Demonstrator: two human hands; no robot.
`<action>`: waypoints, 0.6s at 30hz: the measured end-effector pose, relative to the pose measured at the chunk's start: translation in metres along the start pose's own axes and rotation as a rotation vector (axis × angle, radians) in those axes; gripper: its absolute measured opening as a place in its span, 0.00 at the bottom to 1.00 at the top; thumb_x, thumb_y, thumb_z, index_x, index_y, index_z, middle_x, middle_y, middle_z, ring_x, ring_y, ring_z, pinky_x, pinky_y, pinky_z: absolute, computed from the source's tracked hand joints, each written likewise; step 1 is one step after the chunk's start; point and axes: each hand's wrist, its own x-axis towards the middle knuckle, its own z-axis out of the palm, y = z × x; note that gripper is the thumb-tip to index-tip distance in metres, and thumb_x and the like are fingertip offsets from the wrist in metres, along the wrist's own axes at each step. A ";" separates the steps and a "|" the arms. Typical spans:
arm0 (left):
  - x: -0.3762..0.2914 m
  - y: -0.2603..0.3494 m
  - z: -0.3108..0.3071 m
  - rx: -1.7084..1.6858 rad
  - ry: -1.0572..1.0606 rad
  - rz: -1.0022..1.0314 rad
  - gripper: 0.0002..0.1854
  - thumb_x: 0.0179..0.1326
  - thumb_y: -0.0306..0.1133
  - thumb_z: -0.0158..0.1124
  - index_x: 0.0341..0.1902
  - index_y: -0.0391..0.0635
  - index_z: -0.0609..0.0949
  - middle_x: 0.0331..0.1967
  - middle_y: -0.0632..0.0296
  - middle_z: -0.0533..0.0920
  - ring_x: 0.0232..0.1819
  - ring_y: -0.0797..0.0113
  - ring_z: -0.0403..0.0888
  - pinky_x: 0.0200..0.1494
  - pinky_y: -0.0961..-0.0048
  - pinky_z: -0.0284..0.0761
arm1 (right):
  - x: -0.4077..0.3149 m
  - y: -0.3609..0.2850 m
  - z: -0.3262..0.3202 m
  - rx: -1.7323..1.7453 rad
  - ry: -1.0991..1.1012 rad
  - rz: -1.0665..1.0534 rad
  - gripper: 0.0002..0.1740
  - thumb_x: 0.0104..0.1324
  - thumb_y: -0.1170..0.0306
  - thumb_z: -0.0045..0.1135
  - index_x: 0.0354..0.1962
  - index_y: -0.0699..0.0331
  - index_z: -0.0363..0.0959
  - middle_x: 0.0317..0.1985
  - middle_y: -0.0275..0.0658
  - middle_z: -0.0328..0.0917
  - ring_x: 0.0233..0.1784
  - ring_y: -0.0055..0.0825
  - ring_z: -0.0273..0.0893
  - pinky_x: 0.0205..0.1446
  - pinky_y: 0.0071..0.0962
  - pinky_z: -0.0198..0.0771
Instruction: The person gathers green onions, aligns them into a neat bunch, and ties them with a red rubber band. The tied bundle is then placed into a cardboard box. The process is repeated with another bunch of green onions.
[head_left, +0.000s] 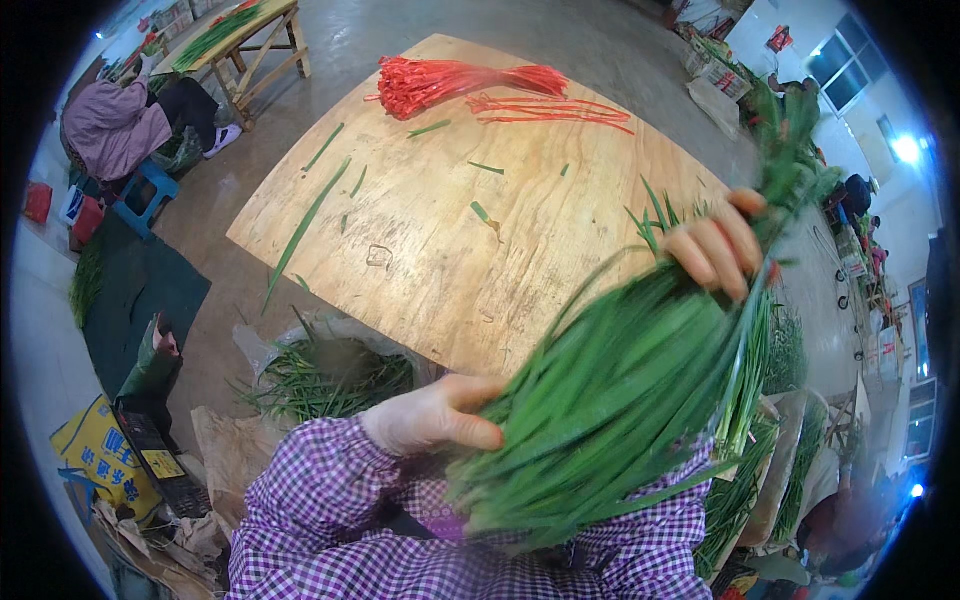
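A thick bunch of long, flat green leaves (622, 390), which look like garlic chives, slants across my lap and the table's near right corner. My left hand (442, 420) lies around the lower left end, thumb on top of the leaves. Farther up, my right hand (716, 244) has its fingers wrapped over the bunch where it narrows. Beyond that hand the other end sticks up to the right, blurred. Part of a red tie seems to show beside the right fingers. The bunch hides my right forearm.
The plywood table (450, 225) bears loose leaf scraps, a bundle of red ties (465, 82) and several loose red ties (555, 111) at its far side. A bag of green leaves (337, 375) stands below its left edge. More chives (739, 495) lie at my right. A seated person (120, 124) works far left.
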 end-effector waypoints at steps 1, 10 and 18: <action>-0.005 0.002 -0.001 0.102 0.117 0.013 0.41 0.57 0.46 0.67 0.68 0.34 0.63 0.63 0.54 0.70 0.65 0.65 0.64 0.67 0.70 0.57 | -0.007 0.001 -0.013 -0.099 0.131 0.012 0.37 0.65 0.62 0.54 0.64 0.74 0.51 0.36 0.34 0.72 0.43 0.25 0.74 0.49 0.38 0.67; 0.011 0.030 -0.012 0.659 0.625 -0.066 0.31 0.58 0.35 0.64 0.64 0.35 0.69 0.54 0.53 0.78 0.56 0.65 0.73 0.60 0.71 0.65 | -0.067 -0.030 -0.075 -0.831 1.467 0.262 0.14 0.59 0.64 0.57 0.38 0.67 0.76 0.31 0.38 0.79 0.32 0.28 0.77 0.40 0.31 0.77; -0.011 0.034 -0.003 1.281 0.928 0.114 0.20 0.54 0.35 0.64 0.48 0.37 0.78 0.39 0.46 0.79 0.41 0.49 0.80 0.44 0.62 0.75 | -0.022 -0.092 -0.052 -1.412 1.378 0.635 0.26 0.61 0.68 0.55 0.54 0.73 0.65 0.47 0.45 0.74 0.49 0.33 0.76 0.53 0.29 0.70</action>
